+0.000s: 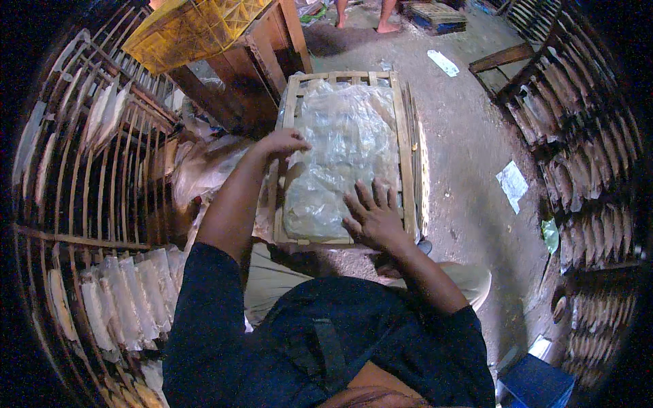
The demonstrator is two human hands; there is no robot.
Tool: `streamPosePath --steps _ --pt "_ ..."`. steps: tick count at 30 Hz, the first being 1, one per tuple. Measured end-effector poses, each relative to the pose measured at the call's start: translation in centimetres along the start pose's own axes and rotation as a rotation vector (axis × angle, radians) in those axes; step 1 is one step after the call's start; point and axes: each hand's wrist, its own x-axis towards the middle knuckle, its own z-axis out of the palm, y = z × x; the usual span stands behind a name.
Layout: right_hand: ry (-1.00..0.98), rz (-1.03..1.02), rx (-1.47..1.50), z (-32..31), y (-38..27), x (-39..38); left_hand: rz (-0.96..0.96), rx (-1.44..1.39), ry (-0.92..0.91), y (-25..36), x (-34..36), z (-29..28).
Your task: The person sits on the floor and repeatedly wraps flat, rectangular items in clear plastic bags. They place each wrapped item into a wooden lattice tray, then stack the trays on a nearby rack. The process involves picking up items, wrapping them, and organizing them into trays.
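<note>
A wooden slatted tray (292,102) lies in front of me, with a clear, wrinkled plastic sheet (347,129) spread over most of it. Under the plastic there is something pale and flat, which I cannot make out. My left hand (282,141) is at the tray's left side, its fingers curled together at the edge of the plastic. Whatever those fingers may pinch is hidden. With fingers spread, my right hand (375,221) lies palm down on the plastic at the near right corner.
Slatted racks with wrapped pieces stand on the left (129,292) and right (588,183). A yellow plastic crate (197,30) rests on a wooden frame (262,68). Plastic scraps (511,185) lie on the floor. A blue box (537,384) is at lower right. Another person's bare feet (388,27) show ahead.
</note>
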Motion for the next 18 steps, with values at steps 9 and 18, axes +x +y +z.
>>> streamPosePath --steps 9,18 --pt "-0.076 0.005 0.037 -0.4 0.1 0.1 0.181 -0.776 0.338 -2.2 14.7 -2.8" --pt "-0.056 -0.017 0.110 -0.8 0.3 0.1 0.299 -0.266 0.492 -2.6 15.0 -5.5"
